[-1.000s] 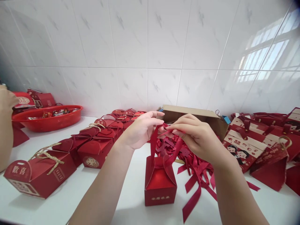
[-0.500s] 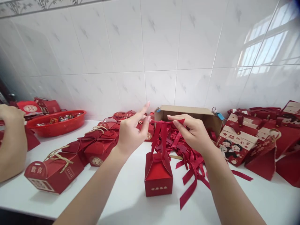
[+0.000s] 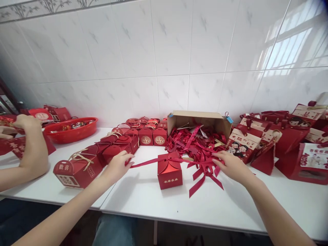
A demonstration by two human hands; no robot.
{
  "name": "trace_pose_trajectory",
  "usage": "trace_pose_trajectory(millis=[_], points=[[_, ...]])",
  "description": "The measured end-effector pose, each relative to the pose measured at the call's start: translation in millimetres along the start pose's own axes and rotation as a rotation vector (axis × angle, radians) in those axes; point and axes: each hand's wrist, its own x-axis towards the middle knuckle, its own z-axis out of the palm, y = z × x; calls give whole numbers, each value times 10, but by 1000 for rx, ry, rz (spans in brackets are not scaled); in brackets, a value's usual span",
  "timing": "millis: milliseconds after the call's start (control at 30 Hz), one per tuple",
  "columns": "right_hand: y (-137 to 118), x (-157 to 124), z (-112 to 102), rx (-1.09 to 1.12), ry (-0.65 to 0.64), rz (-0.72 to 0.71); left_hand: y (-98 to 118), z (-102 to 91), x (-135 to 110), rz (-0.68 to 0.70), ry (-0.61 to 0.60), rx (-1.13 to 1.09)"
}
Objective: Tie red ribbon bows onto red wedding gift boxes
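A small red gift box stands on the white counter in front of me. A red ribbon runs across its top, knotted there and stretched out level to both sides. My left hand grips the left end of that ribbon. The right end is pinched in my right hand, which lies against a heap of loose red ribbons.
An open cardboard box lies on its side behind the ribbon heap. Rows of red gift boxes fill the left, red gift bags the right. Another person's hands work at far left near a red basin.
My hands have dropped from above the box and moved apart, drawing the ribbon ends out sideways and flat over the box top. The view has pulled back.
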Motion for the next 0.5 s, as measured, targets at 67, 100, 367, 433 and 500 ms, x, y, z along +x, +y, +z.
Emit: trace_pose_trajectory(millis=[67, 100, 367, 433, 500], points=[[-147, 44, 28, 109, 128, -46, 140, 103, 4, 0, 44, -99], [-257, 82, 46, 219, 170, -60, 242, 160, 13, -12, 84, -182], [-956, 423, 643, 912, -53, -34, 827, 691, 69, -231, -94, -687], [-968, 429, 796, 954, -72, -23, 846, 744, 79, -301, -136, -728], [-954, 406, 886, 982, -88, -11, 854, 751, 95, -349, -162, -755]])
